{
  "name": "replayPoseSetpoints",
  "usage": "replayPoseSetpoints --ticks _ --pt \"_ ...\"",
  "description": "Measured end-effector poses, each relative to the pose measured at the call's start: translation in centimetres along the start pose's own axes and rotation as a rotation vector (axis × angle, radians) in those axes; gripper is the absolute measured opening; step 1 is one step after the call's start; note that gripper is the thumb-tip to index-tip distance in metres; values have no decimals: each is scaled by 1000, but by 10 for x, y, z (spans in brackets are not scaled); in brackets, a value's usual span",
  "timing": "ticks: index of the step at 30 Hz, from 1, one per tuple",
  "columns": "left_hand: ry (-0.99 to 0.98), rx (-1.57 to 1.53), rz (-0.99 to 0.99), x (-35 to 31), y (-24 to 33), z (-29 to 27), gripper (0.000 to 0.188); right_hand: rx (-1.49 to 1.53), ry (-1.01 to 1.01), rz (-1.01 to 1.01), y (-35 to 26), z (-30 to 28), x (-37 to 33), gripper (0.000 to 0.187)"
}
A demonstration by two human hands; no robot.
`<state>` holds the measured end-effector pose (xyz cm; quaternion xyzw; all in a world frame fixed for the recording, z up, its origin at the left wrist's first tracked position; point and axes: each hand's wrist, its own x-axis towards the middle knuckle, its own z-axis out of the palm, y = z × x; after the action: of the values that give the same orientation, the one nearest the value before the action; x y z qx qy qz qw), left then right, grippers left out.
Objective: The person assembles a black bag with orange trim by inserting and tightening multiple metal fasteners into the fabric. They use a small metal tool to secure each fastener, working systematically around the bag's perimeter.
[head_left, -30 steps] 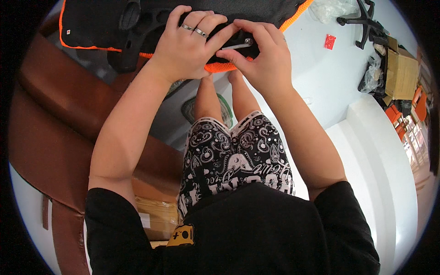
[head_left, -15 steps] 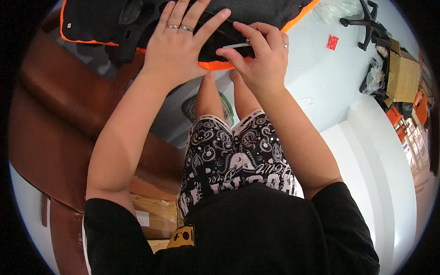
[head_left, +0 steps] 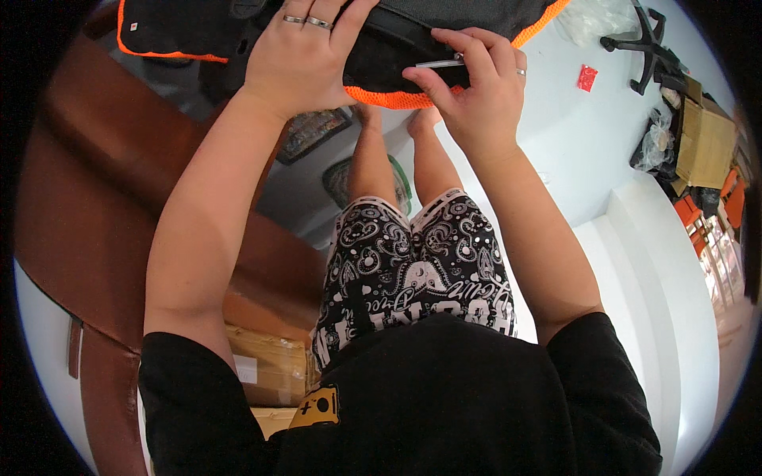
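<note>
black panel [head_left: 182,28] w/ orange mesh edging [head_left: 389,97] fills the top of the frame & runs past the upper edge, so what props it up isn't visible. left hand [head_left: 298,67], top centre-left, 2 rings on, lies spread over it w/ its lower side by the orange edging; looks loose, not clenched, prob laid flat to steady the panel. fingertips partly cut off by the frame, so can't tell how hard they press.

right hand [head_left: 488,103], top centre-right, 1 ring on, is curled in a c shape round a thin metal tool [head_left: 436,63]. thumb is below the rod, index above, approx a gap all round its left end; right end goes in by the other fingers, so can't tell if they grip it or just sit round it. the wide curl likely leaves the rod room to swing. whether its far end sits in a fastener is hidden.

other stuff is well apart from the hands, which prob keeps the work area free: red packet [head_left: 586,78] & black chair base [head_left: 651,44] upper right, open carton [head_left: 702,143] at the right, brown sofa [head_left: 95,238] down the left side, taped box [head_left: 274,369] lower left
</note>
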<state>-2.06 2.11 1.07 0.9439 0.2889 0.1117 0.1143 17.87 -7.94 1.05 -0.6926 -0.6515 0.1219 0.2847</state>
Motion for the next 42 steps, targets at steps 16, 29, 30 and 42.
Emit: replayPoseSetpoints --ticks 16,29,30,42 --pt "177 40 30 -3 5 12 80 -63 -256 49 -8 -23 28 19" --pt "213 22 49 0 3 14 79 264 -224 252 20 -37 19 18" --pt "225 20 54 1 3 15 79 225 -228 219 19 -41 20 19" --pt "206 38 36 8 6 12 77 -236 -186 -107 26 -50 -13 21"
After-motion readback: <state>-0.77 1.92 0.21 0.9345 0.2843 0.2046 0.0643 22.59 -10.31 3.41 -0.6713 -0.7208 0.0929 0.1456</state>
